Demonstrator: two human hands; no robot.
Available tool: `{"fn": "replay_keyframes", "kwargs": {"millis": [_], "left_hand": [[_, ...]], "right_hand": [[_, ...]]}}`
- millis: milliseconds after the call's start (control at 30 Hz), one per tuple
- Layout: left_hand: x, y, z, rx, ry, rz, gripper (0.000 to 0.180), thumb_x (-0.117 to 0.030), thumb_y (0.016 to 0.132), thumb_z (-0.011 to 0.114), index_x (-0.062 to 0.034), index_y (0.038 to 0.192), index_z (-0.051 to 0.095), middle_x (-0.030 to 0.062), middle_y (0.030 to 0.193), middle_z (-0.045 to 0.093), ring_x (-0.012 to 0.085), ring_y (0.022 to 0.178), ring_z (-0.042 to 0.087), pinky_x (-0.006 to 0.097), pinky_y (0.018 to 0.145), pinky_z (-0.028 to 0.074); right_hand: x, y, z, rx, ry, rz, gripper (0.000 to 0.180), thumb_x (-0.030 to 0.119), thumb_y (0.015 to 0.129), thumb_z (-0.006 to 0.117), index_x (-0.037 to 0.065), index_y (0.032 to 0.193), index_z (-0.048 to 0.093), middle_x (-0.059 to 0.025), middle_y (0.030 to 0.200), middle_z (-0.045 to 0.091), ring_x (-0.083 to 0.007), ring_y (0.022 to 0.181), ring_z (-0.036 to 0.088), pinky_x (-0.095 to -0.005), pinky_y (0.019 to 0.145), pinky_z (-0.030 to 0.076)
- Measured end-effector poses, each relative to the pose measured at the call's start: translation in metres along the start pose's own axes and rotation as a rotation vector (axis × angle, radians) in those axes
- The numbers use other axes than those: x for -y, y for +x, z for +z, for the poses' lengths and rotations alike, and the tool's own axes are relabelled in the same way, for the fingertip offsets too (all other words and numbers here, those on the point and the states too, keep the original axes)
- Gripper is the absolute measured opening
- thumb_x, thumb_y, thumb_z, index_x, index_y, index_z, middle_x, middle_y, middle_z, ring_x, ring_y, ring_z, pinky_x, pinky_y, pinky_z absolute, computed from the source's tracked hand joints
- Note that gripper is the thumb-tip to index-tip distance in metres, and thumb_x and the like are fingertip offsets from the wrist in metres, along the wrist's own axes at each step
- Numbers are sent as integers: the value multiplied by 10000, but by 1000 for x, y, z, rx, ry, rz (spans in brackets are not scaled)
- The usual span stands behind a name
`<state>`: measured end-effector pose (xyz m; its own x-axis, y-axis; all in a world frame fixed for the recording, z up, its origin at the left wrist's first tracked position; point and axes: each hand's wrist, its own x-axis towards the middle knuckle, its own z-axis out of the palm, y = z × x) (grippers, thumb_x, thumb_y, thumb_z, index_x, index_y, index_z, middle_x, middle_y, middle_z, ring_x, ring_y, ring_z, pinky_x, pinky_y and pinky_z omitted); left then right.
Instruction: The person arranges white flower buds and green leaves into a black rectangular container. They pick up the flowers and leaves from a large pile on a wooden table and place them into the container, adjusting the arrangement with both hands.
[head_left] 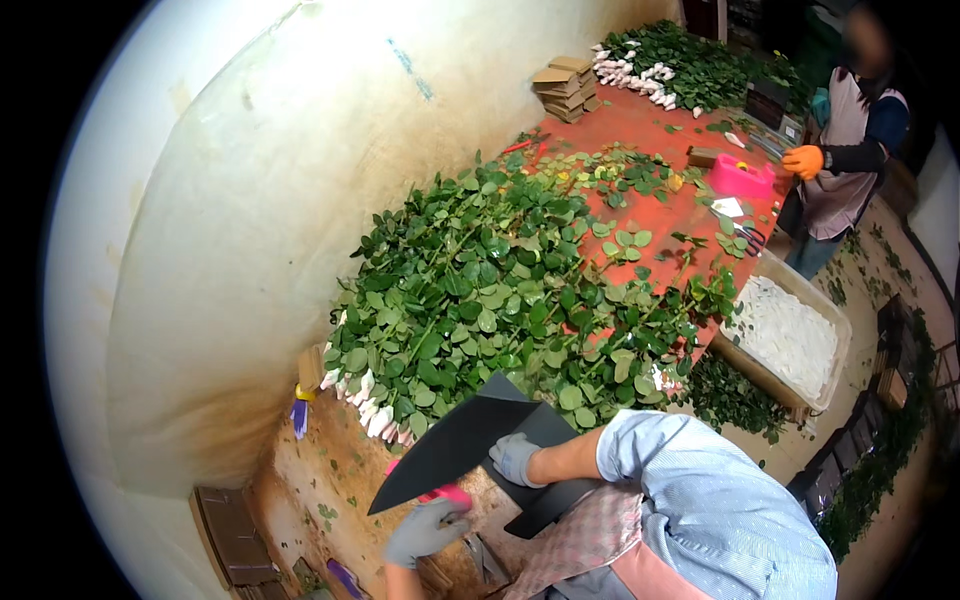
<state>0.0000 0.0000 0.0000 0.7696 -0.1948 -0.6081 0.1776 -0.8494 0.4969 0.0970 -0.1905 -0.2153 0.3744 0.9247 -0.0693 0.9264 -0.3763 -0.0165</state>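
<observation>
A dark grey sheet, bent into a curve, stands over the near end of the table. My right hand, in a grey glove, is closed on the sheet near its middle. My left hand, gloved alike, is below the sheet's pointed left end with its fingers bent together; what they hold is unclear. Right beside those fingers shows a bright pink object, partly covered by the sheet. Beyond the sheet lies a big heap of leafy rose stems, with pale, white-wrapped rose heads along its near left edge.
A red tabletop stretches away, with loose leaves, scissors and a pink holder. Cardboard pieces are stacked by the wall. A bin of white material stands right. A co-worker with an orange glove stands far right.
</observation>
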Motion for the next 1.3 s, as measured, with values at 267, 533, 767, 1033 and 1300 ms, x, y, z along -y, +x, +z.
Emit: {"fn": "replay_keyframes", "kwargs": {"millis": [267, 533, 767, 1033, 1300], "left_hand": [[-45, 127, 1, -447, 417, 429, 636, -360, 982, 621, 51, 1449, 487, 285, 1474, 519, 451, 1391, 475, 481, 1176, 364], [-16, 218, 6, 300, -907, -302, 665, -615, 1067, 424, -63, 1337, 678, 104, 1200, 739, 173, 1022, 700, 313, 958, 540], [4, 233, 27, 142, -683, -236, 672, -604, 1061, 437, -15, 1175, 740, 123, 997, 764, 214, 947, 687, 347, 876, 528], [-14, 152, 23, -907, -13, 120, 273, -269, 934, 686, -9, 989, 750, 188, 864, 739, 322, 769, 725, 415, 731, 563], [-47, 47, 137, -552, 204, 335, 471, -412, 863, 743, -55, 1161, 668, 135, 1057, 699, 342, 993, 669, 469, 877, 509]], "right_hand": [[-2, 31, 42, 58, 10, 61, 301, 220, 908, 609, 75, 1122, 763, -163, 1214, 670, -361, 1004, 668, -532, 670, 567], [-10, 16, 3, 29, -61, -80, 359, 321, 708, 758, 97, 988, 747, -112, 1116, 623, -336, 1016, 634, -480, 660, 569], [0, -3, -16, 155, -134, -112, 436, 330, 769, 726, 77, 1124, 724, -121, 1181, 589, -325, 1060, 596, -441, 696, 538], [-11, 8, -8, -54, 86, -37, 179, 239, 800, 693, 145, 935, 763, -61, 1029, 662, -293, 945, 673, -435, 643, 559], [-23, -3, 0, 104, -51, -100, 244, 237, 942, 573, 112, 1109, 698, -136, 1139, 596, -311, 1035, 613, -468, 725, 550]]}}
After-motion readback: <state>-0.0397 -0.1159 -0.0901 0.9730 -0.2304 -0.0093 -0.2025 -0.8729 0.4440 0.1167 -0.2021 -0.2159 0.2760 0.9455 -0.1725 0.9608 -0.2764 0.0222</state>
